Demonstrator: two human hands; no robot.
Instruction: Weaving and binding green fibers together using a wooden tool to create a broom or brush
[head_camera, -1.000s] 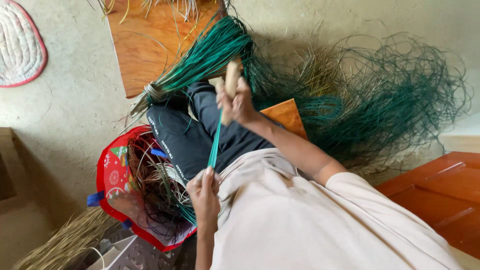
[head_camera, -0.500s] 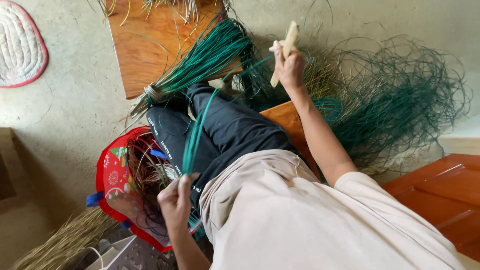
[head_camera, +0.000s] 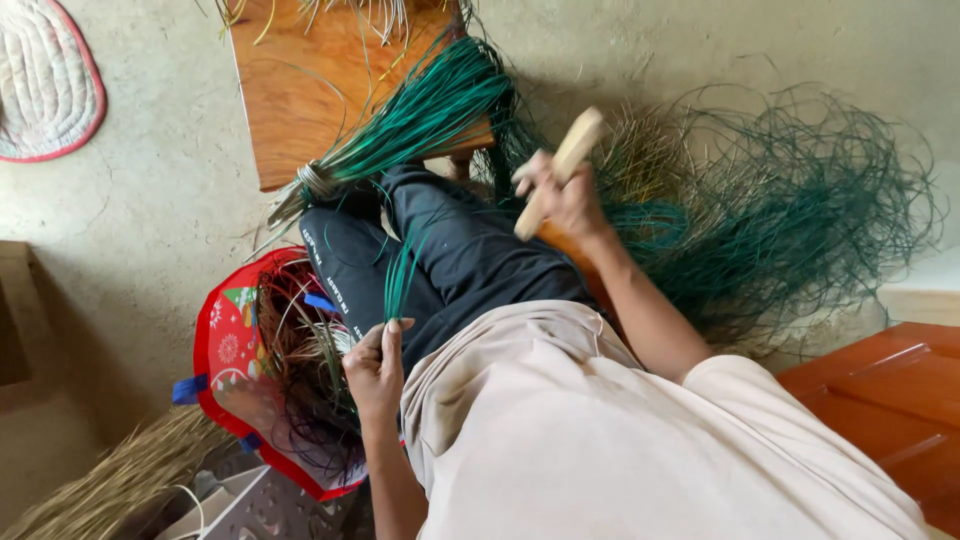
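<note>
My left hand (head_camera: 374, 362) sits beside my thigh, pinching the lower end of a few thin green strands (head_camera: 402, 272) that stand up from it across my dark trousers (head_camera: 450, 262). My right hand (head_camera: 566, 200) is raised above my knee and grips a pale wooden stick (head_camera: 560, 166), held slanted. A tied bundle of green strands (head_camera: 420, 118) lies across my leg and the wooden board (head_camera: 290, 90) beyond it. A large loose heap of green strands (head_camera: 790, 220) spreads on the floor just right of my right hand.
A red patterned bag (head_camera: 222, 350) full of brown and dark fibres sits by my left hip. Dry straw (head_camera: 110, 480) lies at the lower left. A quilted mat (head_camera: 40, 80) is at the upper left, an orange wooden panel (head_camera: 880, 400) at the right.
A second ago one green strand ran taut between both hands. My right hand swung up and away with the stick, then came back lower. My left hand dropped toward the bag.
</note>
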